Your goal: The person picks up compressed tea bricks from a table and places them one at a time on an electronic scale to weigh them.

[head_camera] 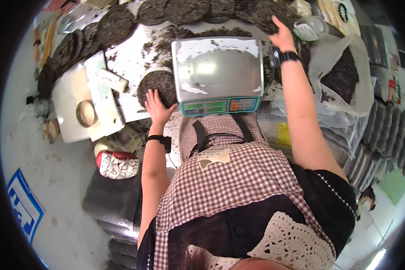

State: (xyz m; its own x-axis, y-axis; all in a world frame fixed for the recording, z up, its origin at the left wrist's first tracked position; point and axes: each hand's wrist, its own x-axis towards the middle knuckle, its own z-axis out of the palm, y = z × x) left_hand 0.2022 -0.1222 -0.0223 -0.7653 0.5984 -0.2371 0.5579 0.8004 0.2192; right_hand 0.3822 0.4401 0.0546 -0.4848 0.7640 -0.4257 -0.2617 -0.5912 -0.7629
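My left hand (pixel 158 107) rests with spread fingers on the near edge of a dark round pressed cake of dried leafy matter (pixel 159 84), left of a digital weighing scale (pixel 217 69). At the upper right my right hand (pixel 283 37) grips the near edge of another such cake (pixel 266 17), thumb on top. Flakes lie on the scale's metal pan, and its green displays face me. Loose dark flakes (pixel 175 33) are scattered behind the scale.
More dark cakes (pixel 116 25) stand in a row along the back and left. A roll of tape (pixel 86 113) lies on boards at left. At right are a clear jar (pixel 310 28), an open plastic bag (pixel 364 84) of dark flakes and wrapped stacks (pixel 384 125). A cable runs beside the scale.
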